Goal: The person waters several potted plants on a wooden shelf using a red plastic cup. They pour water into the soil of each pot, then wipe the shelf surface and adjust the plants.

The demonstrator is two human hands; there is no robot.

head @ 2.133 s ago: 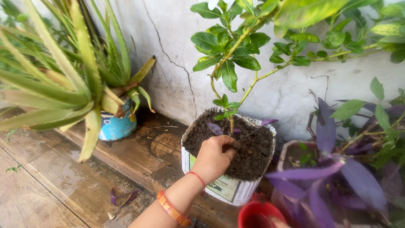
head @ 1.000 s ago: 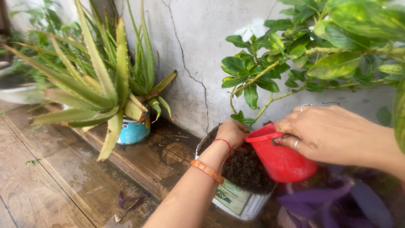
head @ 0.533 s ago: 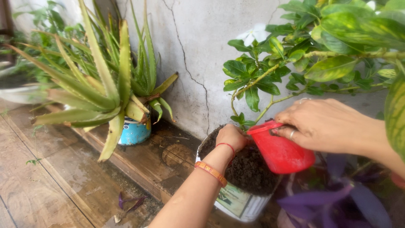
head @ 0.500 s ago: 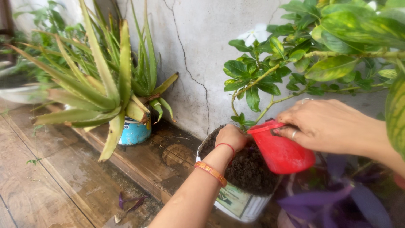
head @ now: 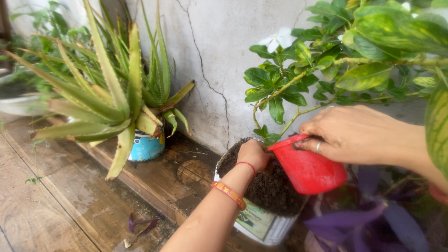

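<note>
Close head view, down onto pots

Outdoor home garden corner. Indicated by: potted aloe (head: pixel 107 88) in a blue pot (head: pixel 146 146) on a wet wooden ledge (head: pixel 154 179), cracked whitewashed wall (head: pixel 219 56) along the ledge's back edge, soil-filled white planter (head: pixel 261 224), purple-leaved plant (head: pixel 368 224).

Soft, even daylight with only faint shadows. The wet floor (head: pixel 56 205) shows a dull sheen. The central pot (head: pixel 261 224) is fairly sharp; the purple leaves (head: pixel 368 224) at the lower right are blurred.
</note>
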